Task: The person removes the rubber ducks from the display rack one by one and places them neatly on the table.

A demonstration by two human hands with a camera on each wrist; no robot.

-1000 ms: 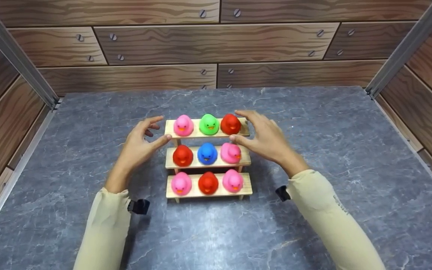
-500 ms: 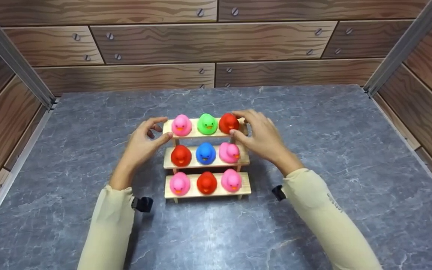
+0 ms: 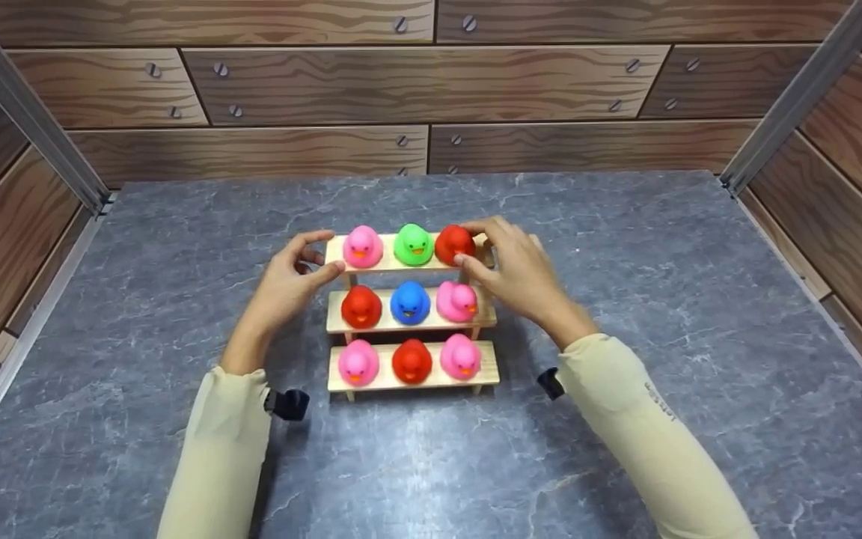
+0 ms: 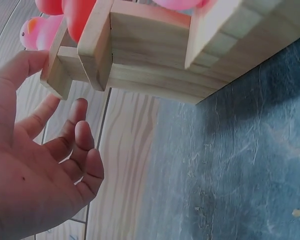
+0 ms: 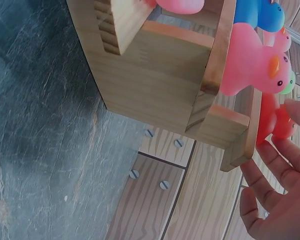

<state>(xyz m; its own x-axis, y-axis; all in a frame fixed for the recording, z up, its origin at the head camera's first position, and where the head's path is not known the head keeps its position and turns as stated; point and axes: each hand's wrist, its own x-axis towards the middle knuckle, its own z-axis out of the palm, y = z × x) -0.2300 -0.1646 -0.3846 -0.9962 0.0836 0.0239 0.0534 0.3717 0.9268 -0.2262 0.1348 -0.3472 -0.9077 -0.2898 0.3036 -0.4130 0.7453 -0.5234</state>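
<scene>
- Two pale sleeves (image 3: 221, 457) reached in from the near side, a small black device (image 3: 289, 404) at each wrist.
- Gray marbled tabletop (image 3: 431, 479) spread beneath the three-tiered wooden stand (image 3: 489, 367), which stood upright.
- The lowest tier held a lower left pink duck (image 3: 358, 364), a lower red duck (image 3: 411, 362) and a lower right pink duck (image 3: 460, 357).
- On the middle tier sat a middle red duck (image 3: 361, 308), a blue duck (image 3: 410, 304) and a middle pink duck (image 3: 456, 302), its beak turned rightward.
- The top tier bore an upper pink duck (image 3: 362, 248), a green duck (image 3: 413, 245) and, at the right, an upper red duck (image 3: 454, 244).
- The left hand (image 3: 289, 281) pinched the top tier's left end, thumb at the near edge, forefinger at the far one, other fingers loosely bent.
- The right hand (image 3: 518, 273) held the upper red duck, thumb in front, forefinger behind.
- Beyond the tabletop rose wood-patterned panels (image 3: 431, 82), with metal posts (image 3: 798, 105) at the corners.
</scene>
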